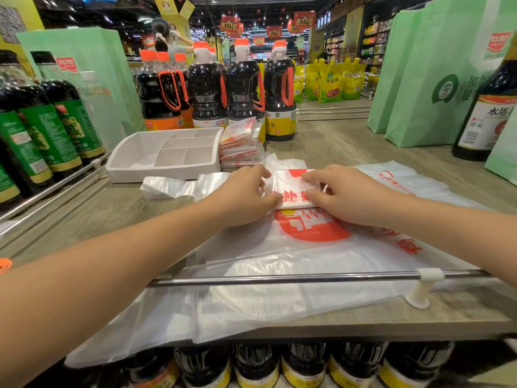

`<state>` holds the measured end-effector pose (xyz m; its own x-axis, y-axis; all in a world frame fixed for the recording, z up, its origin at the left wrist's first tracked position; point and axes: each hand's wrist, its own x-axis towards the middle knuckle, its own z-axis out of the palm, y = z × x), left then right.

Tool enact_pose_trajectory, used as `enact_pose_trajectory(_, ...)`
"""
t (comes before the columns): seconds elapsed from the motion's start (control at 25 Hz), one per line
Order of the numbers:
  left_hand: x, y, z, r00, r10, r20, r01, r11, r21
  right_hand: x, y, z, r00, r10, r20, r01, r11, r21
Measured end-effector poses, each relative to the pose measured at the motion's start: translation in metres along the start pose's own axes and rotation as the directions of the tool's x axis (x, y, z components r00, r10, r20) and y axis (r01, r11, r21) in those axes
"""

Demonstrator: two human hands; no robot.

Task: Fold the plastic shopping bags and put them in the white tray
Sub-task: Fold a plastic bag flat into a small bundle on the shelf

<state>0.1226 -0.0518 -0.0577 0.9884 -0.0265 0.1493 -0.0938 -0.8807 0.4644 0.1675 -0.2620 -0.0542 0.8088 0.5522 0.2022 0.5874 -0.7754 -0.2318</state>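
Observation:
A folded white plastic bag with red print (293,189) lies at the middle of the shelf top, on top of spread-out unfolded bags (279,275). My left hand (246,196) grips its left edge, thumb at the near corner. My right hand (344,196) holds its right edge, fingers on top and thumb at the near side. The white tray (134,166) with several compartments stands at the back left, with nothing in it. A stack of folded bags (240,144) leans just right of the tray. Another loose bag (167,186) lies in front of the tray.
Dark soy sauce bottles (240,91) stand behind the tray, green-labelled bottles (42,127) at the left, one tall bottle (486,113) at the right. Green paper bags (419,79) stand at the back right. A metal rail (279,278) runs along the shelf's front edge.

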Motion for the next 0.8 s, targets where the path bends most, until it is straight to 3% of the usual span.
enact_pose_trajectory(0.12,-0.001,-0.001,0.000,0.994,0.013,0.110,-0.015,1.000,0.024,-0.003,0.002,0.000,0.999,-0.003,0.032,0.002,1.000,0.020)
enact_pose_trajectory(0.56,0.001,-0.017,0.000,0.957,0.066,0.281,-0.005,0.978,-0.211,-0.012,0.008,-0.007,0.999,0.038,0.028,-0.042,0.988,0.149)
enact_pose_trajectory(0.8,-0.002,-0.006,0.001,0.970,0.119,0.212,-0.083,0.982,-0.171,-0.011,0.006,-0.005,0.998,0.006,0.060,-0.012,0.996,0.088)
